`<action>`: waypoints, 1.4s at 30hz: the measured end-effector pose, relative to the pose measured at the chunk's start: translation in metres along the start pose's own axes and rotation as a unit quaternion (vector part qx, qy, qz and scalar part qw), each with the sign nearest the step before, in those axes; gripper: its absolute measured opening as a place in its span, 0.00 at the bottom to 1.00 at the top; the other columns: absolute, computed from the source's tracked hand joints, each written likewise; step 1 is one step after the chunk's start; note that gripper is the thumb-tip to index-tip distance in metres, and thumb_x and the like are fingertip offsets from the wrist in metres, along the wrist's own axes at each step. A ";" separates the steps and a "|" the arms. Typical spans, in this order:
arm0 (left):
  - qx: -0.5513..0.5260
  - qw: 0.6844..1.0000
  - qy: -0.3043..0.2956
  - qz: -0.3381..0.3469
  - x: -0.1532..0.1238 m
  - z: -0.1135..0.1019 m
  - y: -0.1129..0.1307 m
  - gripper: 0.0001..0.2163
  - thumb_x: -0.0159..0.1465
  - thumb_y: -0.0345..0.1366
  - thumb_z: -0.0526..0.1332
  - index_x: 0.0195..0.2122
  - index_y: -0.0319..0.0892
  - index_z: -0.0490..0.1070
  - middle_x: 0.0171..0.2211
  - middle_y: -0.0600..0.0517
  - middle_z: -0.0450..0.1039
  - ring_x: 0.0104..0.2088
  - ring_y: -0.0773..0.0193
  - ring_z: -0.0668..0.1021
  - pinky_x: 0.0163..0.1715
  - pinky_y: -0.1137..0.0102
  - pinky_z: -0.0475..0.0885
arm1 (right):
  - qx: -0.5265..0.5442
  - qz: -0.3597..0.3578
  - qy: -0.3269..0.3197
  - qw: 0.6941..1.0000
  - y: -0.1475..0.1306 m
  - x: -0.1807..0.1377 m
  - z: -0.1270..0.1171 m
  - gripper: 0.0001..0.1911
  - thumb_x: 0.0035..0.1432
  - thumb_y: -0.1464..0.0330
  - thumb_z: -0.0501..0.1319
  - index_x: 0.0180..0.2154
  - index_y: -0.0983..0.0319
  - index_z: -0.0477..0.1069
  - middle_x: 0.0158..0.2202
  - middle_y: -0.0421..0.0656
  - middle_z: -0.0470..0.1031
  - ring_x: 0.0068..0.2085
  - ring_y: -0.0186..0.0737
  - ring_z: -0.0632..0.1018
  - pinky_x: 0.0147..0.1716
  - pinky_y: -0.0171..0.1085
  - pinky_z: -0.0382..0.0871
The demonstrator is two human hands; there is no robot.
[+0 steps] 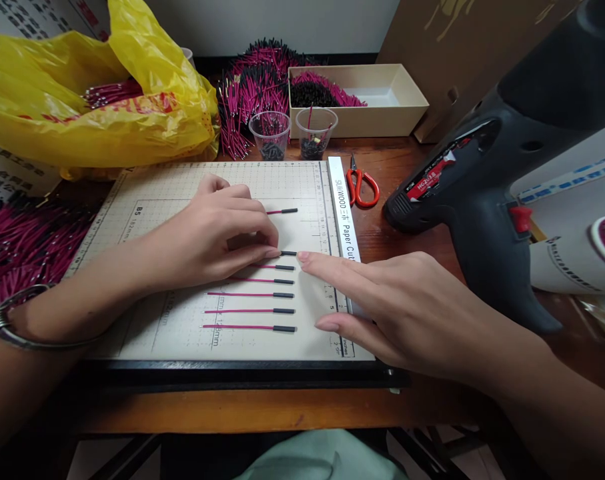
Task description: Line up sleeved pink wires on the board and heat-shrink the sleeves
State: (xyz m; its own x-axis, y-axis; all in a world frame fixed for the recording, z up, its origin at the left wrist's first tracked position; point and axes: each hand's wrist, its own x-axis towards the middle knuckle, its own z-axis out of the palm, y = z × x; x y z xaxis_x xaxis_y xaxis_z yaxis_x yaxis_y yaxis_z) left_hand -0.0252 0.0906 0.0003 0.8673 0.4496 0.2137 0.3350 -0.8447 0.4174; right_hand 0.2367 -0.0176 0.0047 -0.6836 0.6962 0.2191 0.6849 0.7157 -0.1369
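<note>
A paper cutter board (152, 220) with a ruled grid lies on the wooden desk. Several short magenta wires with black sleeved ends (249, 311) lie in a parallel row on it. My left hand (217, 233) rests on the board, fingers pressed together on one wire (288, 253) whose black tip sticks out past the fingertips. My right hand (397, 307) lies flat, fingers stretched, its index tip just right of that tip. Another wire (282, 211) lies apart, higher on the board.
A black hot-glue gun (487, 193) stands at the right. Red scissors (361, 187) lie beside the cutter rail (341, 207). Two clear cups (269, 133) sit behind the board, with a beige box (397, 100) of wires, wire bundles (252, 87) and a yellow bag (82, 107).
</note>
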 end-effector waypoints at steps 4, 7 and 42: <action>0.002 1.000 0.005 0.001 0.000 0.001 0.000 0.08 0.73 0.40 0.62 0.37 0.47 0.78 0.31 0.57 0.79 0.34 0.62 0.72 0.44 0.61 0.54 | 0.001 -0.003 0.000 1.000 0.000 0.000 0.000 0.28 0.79 0.55 0.45 0.55 0.69 0.73 0.46 0.44 0.86 0.30 0.40 0.83 0.20 0.43 0.58; -0.001 1.000 0.013 0.008 -0.001 0.002 -0.001 0.09 0.73 0.41 0.61 0.37 0.47 0.78 0.31 0.58 0.79 0.34 0.62 0.72 0.45 0.61 0.54 | 0.001 -0.003 0.005 1.000 0.000 0.000 0.000 0.28 0.79 0.55 0.45 0.55 0.69 0.74 0.45 0.43 0.86 0.30 0.40 0.83 0.19 0.43 0.57; -0.002 1.000 -0.009 -0.002 -0.002 -0.002 -0.001 0.10 0.72 0.44 0.62 0.36 0.48 0.79 0.31 0.57 0.81 0.34 0.61 0.72 0.46 0.60 0.58 | -0.006 0.003 0.009 1.000 0.000 -0.001 0.002 0.28 0.78 0.54 0.48 0.57 0.70 0.74 0.48 0.44 0.85 0.29 0.40 0.82 0.19 0.42 0.58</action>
State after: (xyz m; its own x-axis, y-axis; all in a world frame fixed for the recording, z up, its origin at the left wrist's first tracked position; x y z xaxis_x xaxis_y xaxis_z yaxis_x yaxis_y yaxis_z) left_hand -0.0280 0.0910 0.0015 0.8727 0.4470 0.1967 0.3363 -0.8422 0.4215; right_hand 0.2374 -0.0183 0.0028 -0.6746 0.6997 0.2352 0.6927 0.7101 -0.1259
